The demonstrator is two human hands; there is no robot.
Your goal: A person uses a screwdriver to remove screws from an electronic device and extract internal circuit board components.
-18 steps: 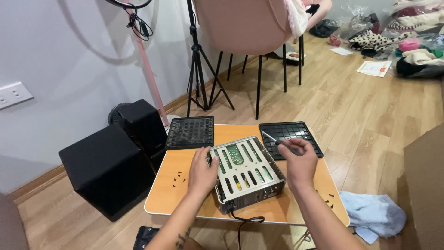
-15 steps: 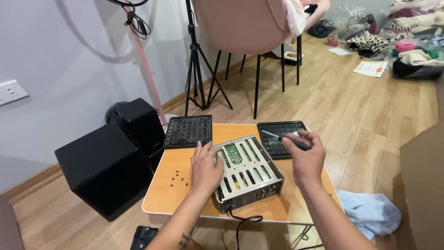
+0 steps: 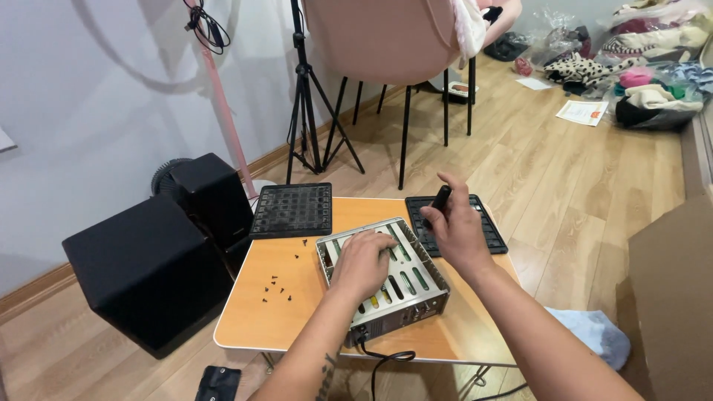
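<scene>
Left hand (image 3: 364, 261) flat, palm down, fingers spread loosely on top of the open metal chassis (image 3: 382, 278), holding nothing, just pressing on the slotted frame. Right hand (image 3: 458, 230) closed around a black-handled screwdriver (image 3: 438, 204), handle end sticking up out of the fist, tip hidden behind the fingers; hovering over the far right corner of the chassis, contact with it impossible to tell. Chassis sitting near the front middle of the small orange desk (image 3: 297, 319), turned at a slant, green boards visible through the slots, a black cable (image 3: 382, 358) trailing off its near end over the desk edge. Loose black screws (image 3: 276, 286) scattered on the desk left of the chassis, apart from it. Two black perforated panels lying flat at the far edge: left panel (image 3: 292, 210) beyond the screws, right panel (image 3: 486, 226) partly under the right hand. Off the desk to the left, two black speakers (image 3: 145, 271) on the wooden floor (image 3: 579, 186), close against the desk. Beyond, a black tripod stand (image 3: 308, 111) and a pink chair (image 3: 386, 37). Blue cloth (image 3: 590, 334) on the floor at right, beside a cardboard box (image 3: 672, 297)
</scene>
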